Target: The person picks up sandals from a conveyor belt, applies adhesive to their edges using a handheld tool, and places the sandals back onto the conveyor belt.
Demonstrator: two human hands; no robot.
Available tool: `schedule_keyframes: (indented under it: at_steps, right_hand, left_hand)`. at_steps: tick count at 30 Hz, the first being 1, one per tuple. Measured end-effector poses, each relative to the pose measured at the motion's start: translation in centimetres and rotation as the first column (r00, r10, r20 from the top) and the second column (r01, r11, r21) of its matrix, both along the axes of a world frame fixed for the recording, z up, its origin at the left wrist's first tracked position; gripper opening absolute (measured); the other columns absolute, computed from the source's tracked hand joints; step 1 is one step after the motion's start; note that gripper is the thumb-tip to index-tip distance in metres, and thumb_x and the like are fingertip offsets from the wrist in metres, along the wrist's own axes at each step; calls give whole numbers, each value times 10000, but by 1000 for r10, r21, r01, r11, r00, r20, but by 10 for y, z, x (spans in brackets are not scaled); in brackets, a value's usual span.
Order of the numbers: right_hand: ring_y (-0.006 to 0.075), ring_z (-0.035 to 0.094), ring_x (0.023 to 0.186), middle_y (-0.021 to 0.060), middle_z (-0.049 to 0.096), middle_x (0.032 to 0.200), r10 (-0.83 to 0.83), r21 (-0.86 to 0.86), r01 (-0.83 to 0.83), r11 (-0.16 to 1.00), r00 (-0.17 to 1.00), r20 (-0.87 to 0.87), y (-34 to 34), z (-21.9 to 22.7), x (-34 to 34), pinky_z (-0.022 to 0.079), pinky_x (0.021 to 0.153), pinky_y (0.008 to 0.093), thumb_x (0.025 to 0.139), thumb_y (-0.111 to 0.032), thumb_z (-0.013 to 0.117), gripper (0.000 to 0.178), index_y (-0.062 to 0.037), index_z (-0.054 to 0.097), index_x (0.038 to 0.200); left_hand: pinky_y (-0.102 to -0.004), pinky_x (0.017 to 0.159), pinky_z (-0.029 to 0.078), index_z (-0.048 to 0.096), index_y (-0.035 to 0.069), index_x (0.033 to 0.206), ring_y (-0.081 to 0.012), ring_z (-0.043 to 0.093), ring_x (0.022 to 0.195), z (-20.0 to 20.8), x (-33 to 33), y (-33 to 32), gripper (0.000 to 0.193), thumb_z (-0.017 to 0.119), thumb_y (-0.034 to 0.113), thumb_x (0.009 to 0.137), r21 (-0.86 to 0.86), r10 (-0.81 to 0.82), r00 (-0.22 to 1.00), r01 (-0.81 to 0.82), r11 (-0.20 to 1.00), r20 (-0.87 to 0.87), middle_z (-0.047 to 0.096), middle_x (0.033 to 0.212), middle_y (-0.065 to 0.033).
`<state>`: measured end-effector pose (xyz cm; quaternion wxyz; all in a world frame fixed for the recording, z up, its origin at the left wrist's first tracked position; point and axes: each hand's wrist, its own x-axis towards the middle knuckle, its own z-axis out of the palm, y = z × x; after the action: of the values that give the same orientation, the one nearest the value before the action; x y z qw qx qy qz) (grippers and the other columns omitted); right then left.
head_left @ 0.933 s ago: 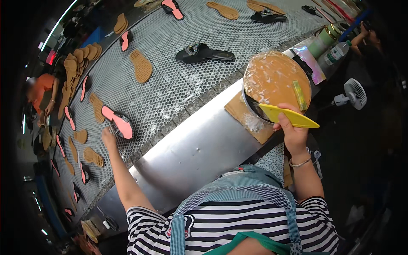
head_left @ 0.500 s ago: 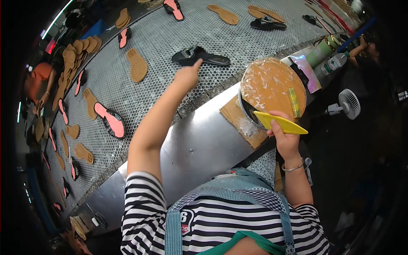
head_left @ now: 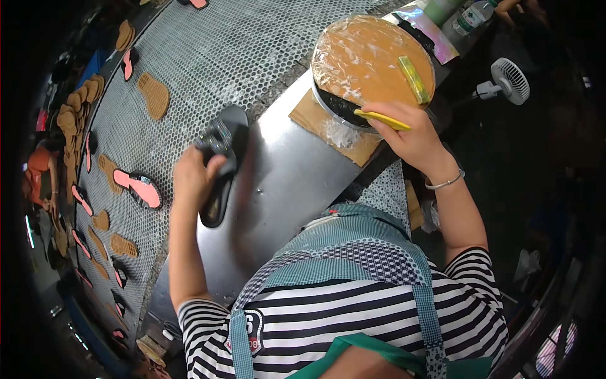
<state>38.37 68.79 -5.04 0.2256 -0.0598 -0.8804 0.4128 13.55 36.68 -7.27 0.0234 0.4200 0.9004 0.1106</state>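
My left hand [head_left: 191, 177] grips a black slide sandal [head_left: 237, 136] by its strap, which has a shiny ornament. The sandal is tilted, toe end away from me, over the border between the mesh conveyor [head_left: 208, 60] and the metal ledge [head_left: 290, 170]. In my right hand [head_left: 416, 136] is a yellow scraper [head_left: 386, 119], seen nearly edge-on. Its tip is at the dark gap along the near side of a round tub [head_left: 319, 95]. A tan, film-wrapped disc [head_left: 366, 60] covers most of that tub, with a yellow-green packet [head_left: 413, 80] lying on top.
On the conveyor lie tan outsoles [head_left: 153, 96] and black sandals showing pink undersides [head_left: 144, 191]. Stacked tan soles [head_left: 72, 117] line its far left, near another person in orange [head_left: 39, 170]. Cardboard [head_left: 347, 140] sits under the tub. A white fan [head_left: 509, 81] stands at right.
My left hand, earlier at the black sandal on the conveyor, has lifted it and brought it toward me. The scraper has turned edge-on and moved to the tub's gap. The view has shifted.
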Motion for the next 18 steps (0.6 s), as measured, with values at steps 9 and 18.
schedule_keyframes:
  at_steps: [9, 18]
  right_hand:
    - [88, 593, 640, 49, 636, 826, -151, -632, 242, 736, 969, 196, -1, -14, 1, 480, 572, 216, 899, -104, 580, 197, -4, 610, 1066]
    - [69, 574, 600, 40, 599, 857, -385, -667, 304, 680, 923, 27, -46, -61, 26, 482, 542, 189, 931, -124, 539, 232, -15, 537, 1136]
  left_hand:
    - [-434, 961, 380, 565, -44, 1104, -367, 442, 1143, -58, 51, -2, 684, 813, 381, 630, 339, 144, 990, -137, 931, 4, 379, 1291, -233]
    - [-433, 877, 477, 477, 71, 1267, -298, 562, 1012, -25, 80, 70, 664, 451, 598, 863, 124, -632, -35, -971, 206, 774, 544, 1204, -155]
